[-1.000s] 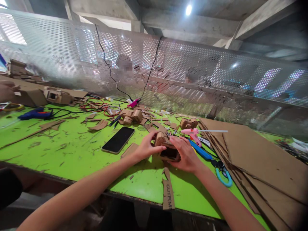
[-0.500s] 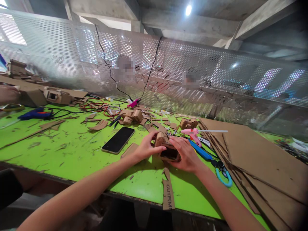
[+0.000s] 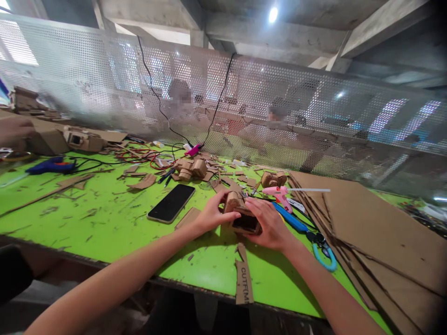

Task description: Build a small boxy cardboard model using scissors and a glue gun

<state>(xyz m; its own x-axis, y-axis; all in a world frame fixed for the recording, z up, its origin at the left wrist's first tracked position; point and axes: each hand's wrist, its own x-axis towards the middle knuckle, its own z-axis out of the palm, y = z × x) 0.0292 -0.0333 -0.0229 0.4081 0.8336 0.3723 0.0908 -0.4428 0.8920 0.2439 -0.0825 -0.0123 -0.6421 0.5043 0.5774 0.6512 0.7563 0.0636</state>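
Both hands grip a brown cardboard camera model (image 3: 234, 201) low over the green table. Its dark rectangular opening faces me. My left hand (image 3: 213, 213) is closed on the model's left side, thumb along the opening's upper left edge. On the right side, my right hand (image 3: 268, 222) wraps it, with fingers over the top and the thumb underneath. The far side of the model is hidden. A black phone (image 3: 172, 203) lies left of my left hand. Just below the model is a torn cardboard strip (image 3: 243, 279) with printed letters.
Right of my hands lie a pink glue gun (image 3: 282, 195), a blue-handled tool (image 3: 290, 217) and large cardboard sheets (image 3: 377, 228). Another cardboard model (image 3: 192, 169) stands among scraps behind. A blue glue gun (image 3: 52, 164) and another person's hand (image 3: 16, 132) are at left. A perforated screen (image 3: 115, 93) borders the back.
My hands and the cardboard camera model hold almost the same place. At the far left, the other person's hand has shifted slightly.
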